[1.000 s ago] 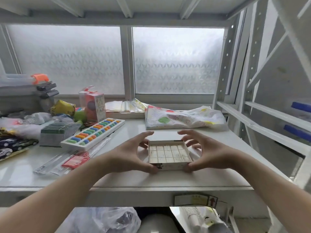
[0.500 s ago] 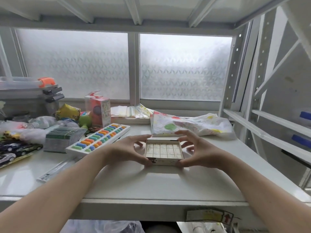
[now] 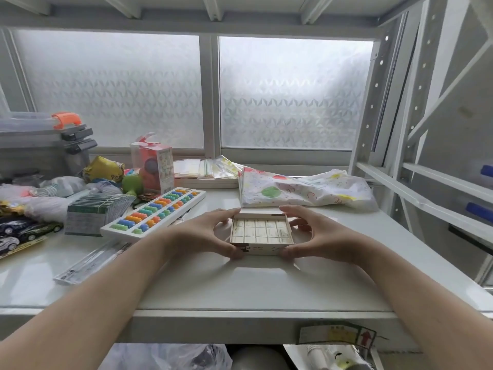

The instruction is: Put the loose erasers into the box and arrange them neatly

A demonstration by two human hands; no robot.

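As the box (image 3: pixel 261 233) of erasers (image 3: pixel 260 230) sits centred on the worktop (image 3: pixel 240 284), its long side runs from 9 to 3 o'clock. The left hand (image 3: pixel 210 232) grips its 9 o'clock end, the right hand (image 3: pixel 317 233) its 3 o'clock end, equally near.

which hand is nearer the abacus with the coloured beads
Left. The left hand grips the eraser box on the side facing the abacus, just beside its near end. The right hand grips the box's far side.
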